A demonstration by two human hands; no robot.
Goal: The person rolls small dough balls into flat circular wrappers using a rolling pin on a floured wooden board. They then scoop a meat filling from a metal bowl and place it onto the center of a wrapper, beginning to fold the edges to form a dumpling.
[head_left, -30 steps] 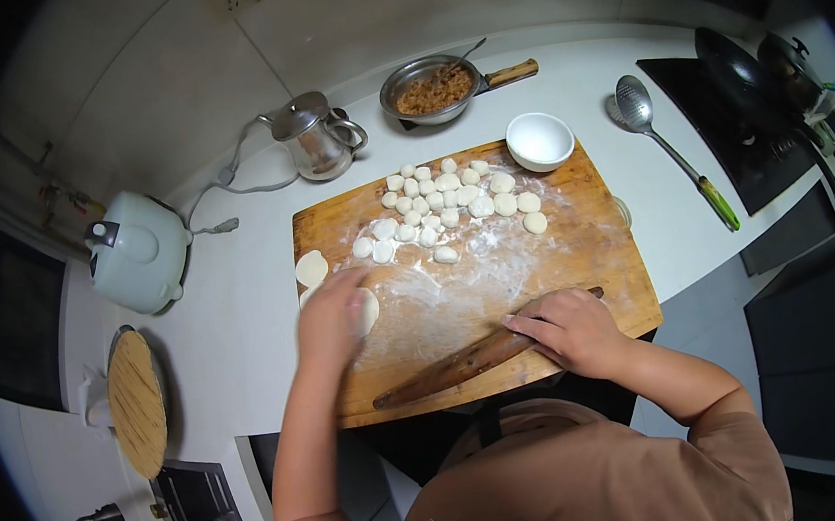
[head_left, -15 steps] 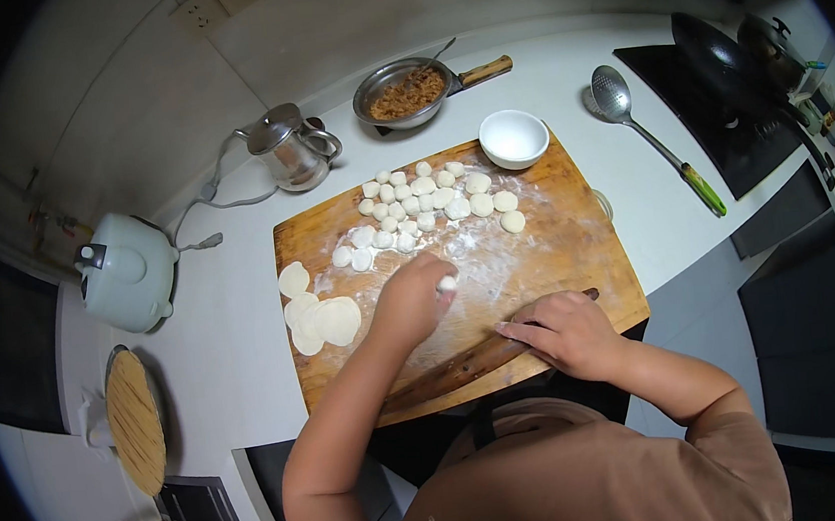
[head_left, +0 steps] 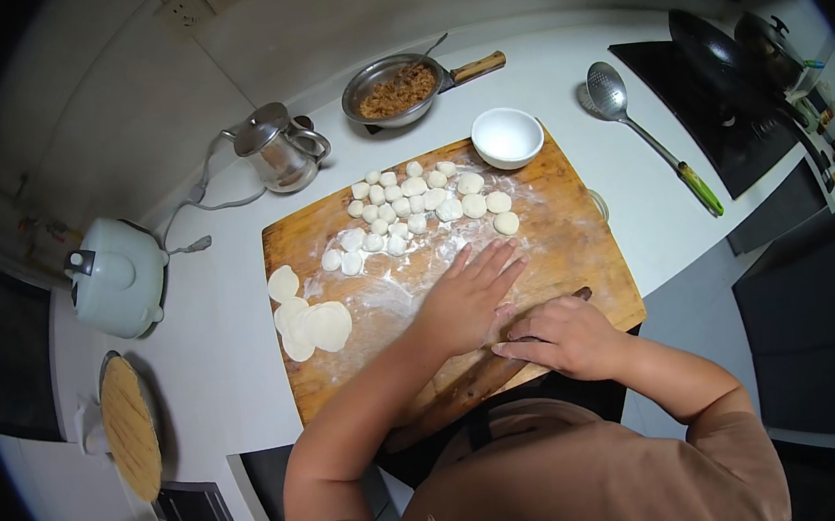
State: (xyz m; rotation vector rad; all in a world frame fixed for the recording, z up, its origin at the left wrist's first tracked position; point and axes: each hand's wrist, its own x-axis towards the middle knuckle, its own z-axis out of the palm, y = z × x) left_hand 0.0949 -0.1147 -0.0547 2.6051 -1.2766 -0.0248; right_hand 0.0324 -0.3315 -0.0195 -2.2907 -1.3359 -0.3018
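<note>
My left hand (head_left: 469, 296) lies palm down on the floury wooden board (head_left: 576, 235), fingers stretched out and spread. Whatever is under its palm is hidden. With my right hand (head_left: 571, 336) I hold a dark wooden rolling pin (head_left: 470, 384) near its right end; it slants along the board's near edge. Beyond my left hand sit several small dough pieces (head_left: 416, 203), most of them rounded lumps, with a few flattened discs at their right, one a flattened dough disc (head_left: 505, 224). Thin rolled wrappers (head_left: 326, 326) overlap at the board's left edge.
A white bowl (head_left: 507, 138) stands on the board's far edge. Behind are a pan of brown filling (head_left: 395, 92) and a metal pitcher (head_left: 276, 148). To the right lie a slotted ladle (head_left: 636, 124) and a black stove (head_left: 698, 98); a pale green appliance (head_left: 118, 279) is at left.
My left hand has shifted right and opened from a curled grip on a small white dough piece to lying flat on the board. My right hand stays on the rolling pin.
</note>
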